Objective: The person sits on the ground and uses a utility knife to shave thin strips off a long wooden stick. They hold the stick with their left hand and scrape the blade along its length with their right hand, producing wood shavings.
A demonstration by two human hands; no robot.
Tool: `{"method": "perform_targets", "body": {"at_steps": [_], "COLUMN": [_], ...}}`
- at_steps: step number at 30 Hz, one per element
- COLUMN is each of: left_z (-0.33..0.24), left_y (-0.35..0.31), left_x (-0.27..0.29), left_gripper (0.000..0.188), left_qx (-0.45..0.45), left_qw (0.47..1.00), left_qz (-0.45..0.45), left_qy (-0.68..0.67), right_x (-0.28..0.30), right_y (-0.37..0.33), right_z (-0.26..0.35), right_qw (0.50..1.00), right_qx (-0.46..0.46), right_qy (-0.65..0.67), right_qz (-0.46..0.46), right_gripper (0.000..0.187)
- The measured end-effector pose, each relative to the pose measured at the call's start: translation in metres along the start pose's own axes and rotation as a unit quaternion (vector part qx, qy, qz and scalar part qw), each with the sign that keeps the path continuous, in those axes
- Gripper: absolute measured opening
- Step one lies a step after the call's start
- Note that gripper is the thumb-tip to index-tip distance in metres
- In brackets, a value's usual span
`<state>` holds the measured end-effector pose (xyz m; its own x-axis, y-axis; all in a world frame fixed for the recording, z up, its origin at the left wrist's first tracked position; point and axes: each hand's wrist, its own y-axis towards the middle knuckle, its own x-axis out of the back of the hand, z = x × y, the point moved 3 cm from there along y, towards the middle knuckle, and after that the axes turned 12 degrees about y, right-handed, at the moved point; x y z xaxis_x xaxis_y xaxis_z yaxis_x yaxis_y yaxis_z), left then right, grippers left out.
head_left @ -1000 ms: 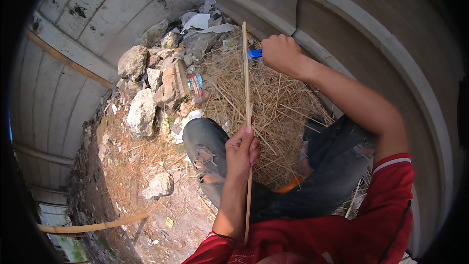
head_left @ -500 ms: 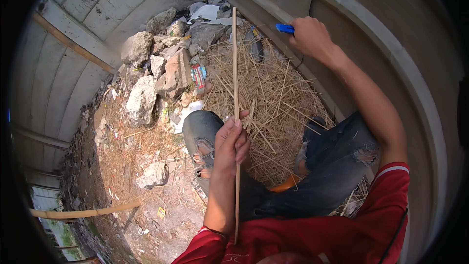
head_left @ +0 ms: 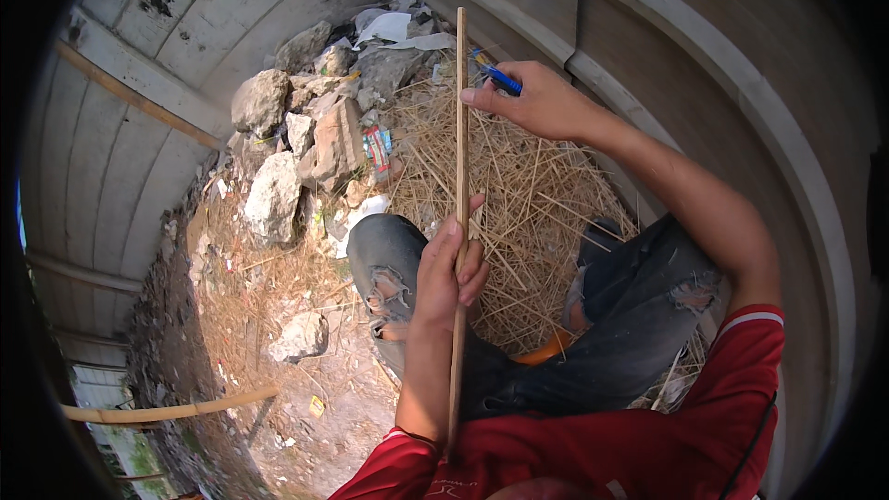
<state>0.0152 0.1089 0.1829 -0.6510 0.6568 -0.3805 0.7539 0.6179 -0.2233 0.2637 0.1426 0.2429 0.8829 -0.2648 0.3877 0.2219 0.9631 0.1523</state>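
A long, thin bamboo strip [head_left: 461,157] stands nearly upright in front of me, its lower end against my red shirt. Around its middle my left hand [head_left: 451,264] is closed, with the index finger sticking out past the strip. Higher up, my right hand [head_left: 528,102] holds a blue-handled cutter knife [head_left: 500,80]. The right thumb reaches left and meets the strip below its top end. I cannot make out the knife's blade. Between and beyond my bent knees lies a heap of straw-coloured shavings [head_left: 528,213].
Pale rocks [head_left: 274,196] and scraps of litter [head_left: 387,28] are piled at the far left. A corrugated metal wall [head_left: 713,102] curves close along my right. Another bamboo piece [head_left: 171,407] juts in at the lower left. Something orange [head_left: 546,349] lies under my right leg.
My right hand has come left and slightly down with the knife, from away at the right to the strip's upper part. My left hand keeps its grip on the strip.
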Motion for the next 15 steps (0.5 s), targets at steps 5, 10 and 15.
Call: {"method": "perform_targets", "body": {"at_steps": [5, 10, 15], "left_z": [0.011, 0.011, 0.014], "left_y": [0.002, 0.0, 0.002], "left_x": [-0.01, -0.007, -0.002], "left_gripper": [0.051, 0.05, 0.051], "left_qx": [-0.022, -0.03, -0.04], "left_qw": [0.997, 0.994, 0.991], "left_qz": [-0.014, -0.031, -0.036], "left_qy": [0.066, 0.097, 0.121], "right_x": [-0.009, 0.011, 0.012], "right_y": [0.006, 0.009, 0.004], "right_z": [-0.012, -0.013, -0.004], "right_qw": [0.998, 0.997, 0.99], "right_qx": [-0.014, -0.013, -0.063], "right_qy": [0.046, 0.07, 0.121], "right_qz": [0.051, 0.013, 0.034], "right_gripper": [0.052, 0.05, 0.046]}}
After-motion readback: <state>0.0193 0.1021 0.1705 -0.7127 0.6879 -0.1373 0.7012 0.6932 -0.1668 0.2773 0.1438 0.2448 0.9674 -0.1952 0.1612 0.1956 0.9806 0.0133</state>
